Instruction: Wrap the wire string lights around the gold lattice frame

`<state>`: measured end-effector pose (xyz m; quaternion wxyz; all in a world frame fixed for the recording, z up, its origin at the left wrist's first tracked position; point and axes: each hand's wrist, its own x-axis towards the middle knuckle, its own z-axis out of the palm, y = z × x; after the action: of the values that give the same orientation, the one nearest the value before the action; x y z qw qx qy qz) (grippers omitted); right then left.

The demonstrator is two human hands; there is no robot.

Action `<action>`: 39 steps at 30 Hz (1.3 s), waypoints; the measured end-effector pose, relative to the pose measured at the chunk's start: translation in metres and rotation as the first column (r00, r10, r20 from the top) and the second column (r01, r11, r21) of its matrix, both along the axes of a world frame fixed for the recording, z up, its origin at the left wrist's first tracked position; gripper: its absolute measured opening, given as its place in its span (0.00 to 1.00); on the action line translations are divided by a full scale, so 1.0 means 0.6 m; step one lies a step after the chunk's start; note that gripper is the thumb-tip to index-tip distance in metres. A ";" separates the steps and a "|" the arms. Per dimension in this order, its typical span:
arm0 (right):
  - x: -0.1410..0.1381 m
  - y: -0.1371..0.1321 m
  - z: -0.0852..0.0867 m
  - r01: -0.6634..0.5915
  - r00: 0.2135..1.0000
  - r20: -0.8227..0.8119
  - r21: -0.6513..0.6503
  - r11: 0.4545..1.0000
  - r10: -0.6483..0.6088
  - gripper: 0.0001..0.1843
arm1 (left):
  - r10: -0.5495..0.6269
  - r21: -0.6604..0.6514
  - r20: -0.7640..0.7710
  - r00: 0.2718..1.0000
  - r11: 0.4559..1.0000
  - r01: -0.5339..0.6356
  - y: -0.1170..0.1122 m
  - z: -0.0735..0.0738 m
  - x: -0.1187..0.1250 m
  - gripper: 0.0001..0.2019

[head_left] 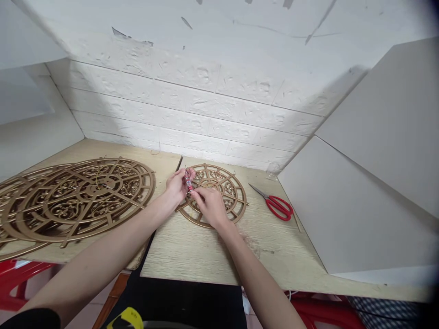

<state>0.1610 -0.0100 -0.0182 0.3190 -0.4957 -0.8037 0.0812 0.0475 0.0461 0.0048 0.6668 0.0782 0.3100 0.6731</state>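
Observation:
Both hands meet over the round gold openwork panel (236,206), which lies flat on the right-hand board. In the closed fingers of my left hand (175,186) is a small tube (189,182) with a red, white and blue printed label, held tilted. A thin dark wire or needle-like piece shows by its upper end. My right hand (211,205) is closed, with thumb and fingertips pinching at the tube's lower end. Exactly what those fingertips grip is too small to see. My right hand also covers part of the panel's scrollwork.
Larger gold openwork panels (85,194) lie stacked at the left, with a yellow wire on top. Red-handled scissors (274,204) rest at the right. Beyond them is a clear plastic piece (273,170). White boards (373,205) and a white brick-pattern wall (192,105) enclose the table.

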 end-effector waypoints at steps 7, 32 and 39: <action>0.000 0.003 -0.003 -0.001 1.000 -0.001 -0.014 1.000 0.001 0.13 | 0.048 -0.054 0.024 0.999 0.997 -0.046 0.003 -0.001 0.002 0.13; 0.005 0.000 0.006 -0.051 0.998 -0.029 -0.074 0.996 0.049 0.14 | 0.015 -0.061 0.022 1.000 0.998 -0.014 -0.005 0.011 0.003 0.13; 0.003 0.000 0.004 -0.046 0.999 -0.015 -0.068 0.997 0.045 0.14 | 0.041 -0.058 0.066 0.997 0.998 -0.037 0.003 -0.003 0.002 0.11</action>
<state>0.1626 -0.0101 -0.0157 0.3053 -0.4874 -0.8093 0.1190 0.0486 0.0479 0.0030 0.6654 0.0306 0.3076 0.6794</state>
